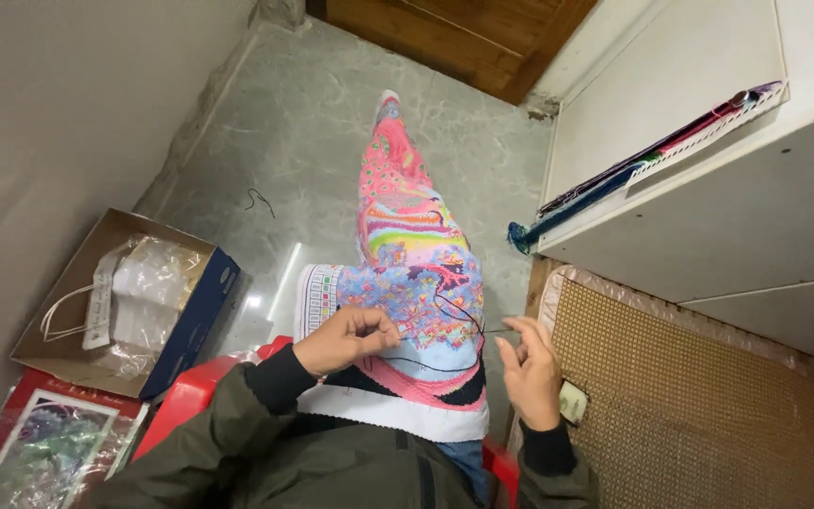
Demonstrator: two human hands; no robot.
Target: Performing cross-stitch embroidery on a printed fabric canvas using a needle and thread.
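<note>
Two hands: both at work over one embroidered cloth, seen from above.
Left hand (pixel 346 337): grip closed, fingertips pinched together on the near middle of the cloth, seemingly on the dark thread; whether a needle is held cannot be told.
Right hand (pixel 527 369): raised just right of the cloth, thumb and forefinger pinched narrow on the thread's right end.
Thread (pixel 454 316): thin, dark, looping over the cloth's near part and running between the two hands.
Embroidered cloth (pixel 407 236): long, stitched in pink, blue, yellow and green; draped over the person's lap and leg, reaching far across the floor; white border at its near edge.
Chair (pixel 195 391): red plastic, under the person, showing near left.
Cardboard box (pixel 120 302): open, blue-sided, on the floor at left, holding clear plastic wrap and white cord.
Packaged picture kit (pixel 44 443): red-framed, in plastic, near left corner.
Woven mat (pixel 690 405): tan, on the right.
White cabinet (pixel 737 207): far right, carrying a flat bundle of coloured threads (pixel 633 170).
Floor (pixel 313 132): grey marbled tile.
</note>
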